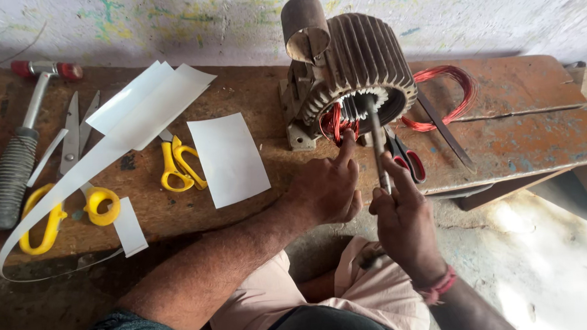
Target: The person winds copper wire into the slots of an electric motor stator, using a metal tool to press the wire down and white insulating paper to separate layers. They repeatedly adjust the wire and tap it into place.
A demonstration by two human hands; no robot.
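A finned metal motor housing (361, 56) lies on its side on the rusty workbench (529, 128), its open end facing me. Red copper wire coils (334, 122) fill the left part of the stator slots. My left hand (327, 186) points its index finger up and touches the red coils at the opening. My right hand (405, 223) grips a thin metal rod (375, 141) whose tip reaches into the stator bore.
Behind the motor at right lies a loop of red copper wire (452, 92). Red-handled scissors (406, 157) sit under the motor's front. White insulation paper sheets (228, 158), two yellow-handled scissors (178, 165) (70, 194) and a hammer (22, 144) lie at left.
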